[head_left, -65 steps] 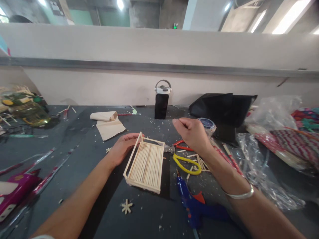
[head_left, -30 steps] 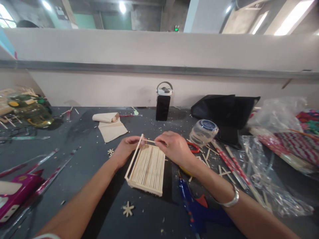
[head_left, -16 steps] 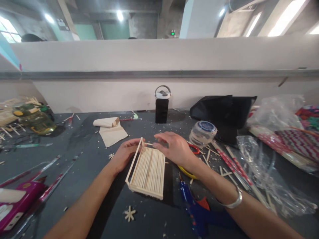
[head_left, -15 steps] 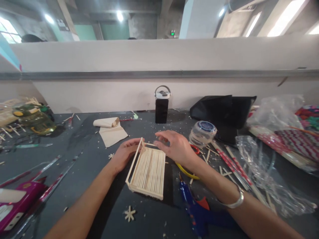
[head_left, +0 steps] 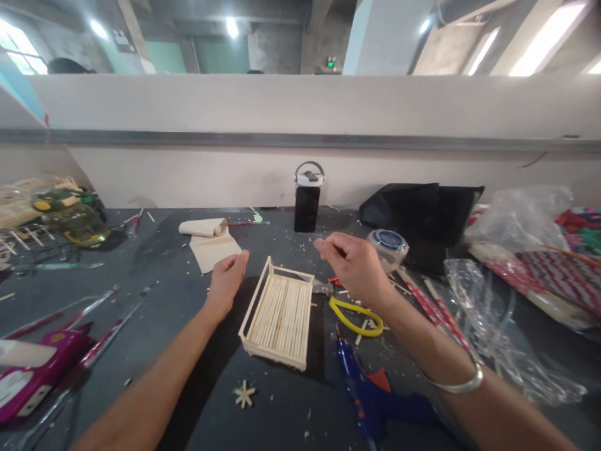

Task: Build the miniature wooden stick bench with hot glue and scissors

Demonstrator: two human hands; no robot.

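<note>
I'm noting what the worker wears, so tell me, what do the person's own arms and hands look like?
The left hand and right hand are bare, without gloves. No sleeves show. A shiny, silver-coloured bangle circles the right forearm; the left forearm shows none.

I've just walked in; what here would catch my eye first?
Probably the pale, slatted wooden-stick frame, central on the dark tabletop, apart from the bare left hand and bare right hand. Then perhaps the blue plastic glue gun with its orange-red trigger, to the frame's lower right, and the bright magenta device near the left edge.
</note>
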